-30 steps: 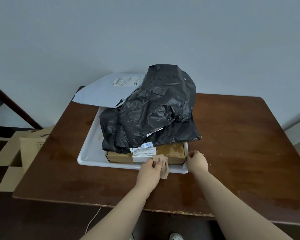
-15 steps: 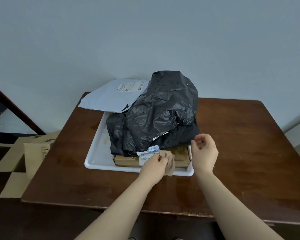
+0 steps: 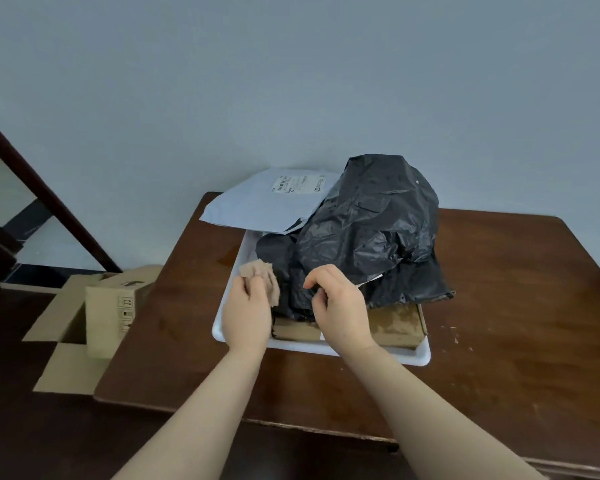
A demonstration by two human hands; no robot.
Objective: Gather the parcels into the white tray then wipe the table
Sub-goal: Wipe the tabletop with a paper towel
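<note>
A white tray (image 3: 378, 353) sits on the brown wooden table (image 3: 516, 306). In it lie a flat cardboard box (image 3: 395, 323), a crumpled black plastic parcel (image 3: 371, 230) on top, and a grey mailer (image 3: 267, 202) leaning out over the far left rim. My left hand (image 3: 246, 313) grips a beige cloth (image 3: 262, 275) above the tray's left side. Over the tray's front my right hand (image 3: 340, 306) has its fingers curled at the black parcel's lower edge; whether it pinches the plastic is unclear.
An open cardboard carton (image 3: 108, 306) stands on the floor left of the table. A dark wooden rail (image 3: 45, 199) slants along the left wall. The wall runs right behind the table. Wet patches show on the tabletop.
My left hand moved with the cloth from the tray's front edge up and left. My right hand left the tray's front right corner and came to the black parcel's lower edge.
</note>
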